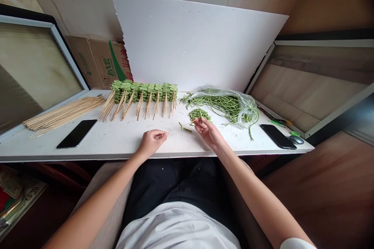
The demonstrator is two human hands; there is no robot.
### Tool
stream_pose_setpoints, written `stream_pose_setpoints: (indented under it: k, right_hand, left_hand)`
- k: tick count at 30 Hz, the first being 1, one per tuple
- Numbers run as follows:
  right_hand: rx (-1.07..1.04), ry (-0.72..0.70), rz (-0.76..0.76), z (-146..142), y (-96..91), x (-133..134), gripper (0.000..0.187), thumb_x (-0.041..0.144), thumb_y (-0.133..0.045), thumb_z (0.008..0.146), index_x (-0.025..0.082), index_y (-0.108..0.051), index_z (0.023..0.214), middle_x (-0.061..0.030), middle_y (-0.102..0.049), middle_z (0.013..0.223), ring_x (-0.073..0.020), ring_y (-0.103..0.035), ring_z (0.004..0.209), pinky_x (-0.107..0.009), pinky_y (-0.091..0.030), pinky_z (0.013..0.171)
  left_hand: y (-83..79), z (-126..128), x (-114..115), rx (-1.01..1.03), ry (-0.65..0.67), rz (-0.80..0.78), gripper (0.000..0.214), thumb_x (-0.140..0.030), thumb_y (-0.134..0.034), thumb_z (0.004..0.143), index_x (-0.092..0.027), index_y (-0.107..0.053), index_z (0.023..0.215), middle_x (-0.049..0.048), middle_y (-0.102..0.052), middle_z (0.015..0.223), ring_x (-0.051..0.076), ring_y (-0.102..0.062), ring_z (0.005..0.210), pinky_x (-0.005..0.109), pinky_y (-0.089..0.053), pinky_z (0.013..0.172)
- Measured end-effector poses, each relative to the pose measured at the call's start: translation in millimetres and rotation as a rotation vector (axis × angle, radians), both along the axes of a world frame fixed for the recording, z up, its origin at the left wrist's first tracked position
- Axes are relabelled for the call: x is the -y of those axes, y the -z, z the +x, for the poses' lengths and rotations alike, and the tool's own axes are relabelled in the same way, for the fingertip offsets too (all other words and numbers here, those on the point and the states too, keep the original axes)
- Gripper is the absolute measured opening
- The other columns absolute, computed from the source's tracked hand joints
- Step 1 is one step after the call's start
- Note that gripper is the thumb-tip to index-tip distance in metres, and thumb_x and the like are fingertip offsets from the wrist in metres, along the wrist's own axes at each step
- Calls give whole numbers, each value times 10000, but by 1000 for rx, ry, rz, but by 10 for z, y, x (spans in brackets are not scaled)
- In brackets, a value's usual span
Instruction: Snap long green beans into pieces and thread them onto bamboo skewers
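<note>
- The left hand [151, 142] is closed in a narrow pinch around one end of a thin bamboo skewer [174, 130].
- The right hand [208, 132] is also narrowly pinched, thumb and forefinger on the skewer's other end, with the remaining fingers loosely spread. Whether a bean sits on the skewer there is too small to tell.
- The pale, smooth, straight skewer spans the gap between the hands, just in front of the heap of cut green beans [200, 115] and to its left.
- That heap is a low mound of short, slender, glossy pieces, just beyond the right hand.
- Two short bean pieces [184, 127] lie on the table just left of the heap, under the skewer.
- Long, stringy green beans [222, 106] spill from a crinkled clear plastic bag [244, 105] just behind and right of the heap.
- Left of the heap, a row of flat green bean bundles on bamboo skewers [144, 93] lies with the sticks fanning forward.
- Farther left lies a loose pile of bare bamboo skewers [62, 116], beside a black smartphone [76, 134].
- A second black smartphone [277, 136] lies well right of the heap.
- All of this rests on a white table [117, 144], with a white foam board [193, 39] standing behind it.
</note>
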State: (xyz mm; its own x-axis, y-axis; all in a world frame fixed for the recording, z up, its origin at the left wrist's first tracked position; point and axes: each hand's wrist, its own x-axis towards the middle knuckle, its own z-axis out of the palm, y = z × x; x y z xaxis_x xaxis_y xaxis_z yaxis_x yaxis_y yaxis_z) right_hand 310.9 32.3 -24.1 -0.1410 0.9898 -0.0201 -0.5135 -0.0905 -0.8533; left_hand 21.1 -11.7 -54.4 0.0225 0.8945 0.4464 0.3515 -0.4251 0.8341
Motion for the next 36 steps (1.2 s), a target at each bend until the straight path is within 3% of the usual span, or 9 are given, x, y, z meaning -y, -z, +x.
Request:
stream_pose_setpoints:
  k: [11, 20, 26, 36]
  right_hand:
    - [7, 38, -3, -28, -58, 41, 315, 417, -946, 749, 246, -778, 953, -57, -834, 1091, -221, -751, 1184, -291, -607, 969]
    - [96, 139, 57, -22, -24, 20, 342, 451, -943, 711, 217, -810, 922, -82, -837, 1037, -230, -768, 1129, -268, -615, 931]
    - [112, 167, 99, -34, -22, 27, 325, 445, -933, 719, 208, -815, 908, -88, -834, 1029, -227, -777, 1080, -297, -616, 970]
    - [155, 224, 154, -67, -10, 47, 268, 431, -917, 750, 223, -822, 889, -69, -837, 976, -238, -780, 1030, -381, -624, 990]
  left_hand:
    - [8, -9, 4, -37, -20, -16, 235, -386, -752, 874, -168, -837, 872, 99, -823, 899, 229, -770, 804, 302, -595, 702]
    - [-17, 5, 38, -113, -46, 86, 235, -364, -722, 909, -164, -842, 884, 67, -752, 766, 166, -654, 665, 269, -501, 615]
    - [-14, 17, 70, -186, -92, 209, 242, -343, -677, 945, -175, -845, 901, 22, -638, 668, 125, -468, 559, 262, -405, 566]
    - [20, 34, 97, -218, -108, 266, 237, -313, -651, 971, -192, -849, 925, 25, -628, 701, 125, -432, 566, 268, -365, 558]
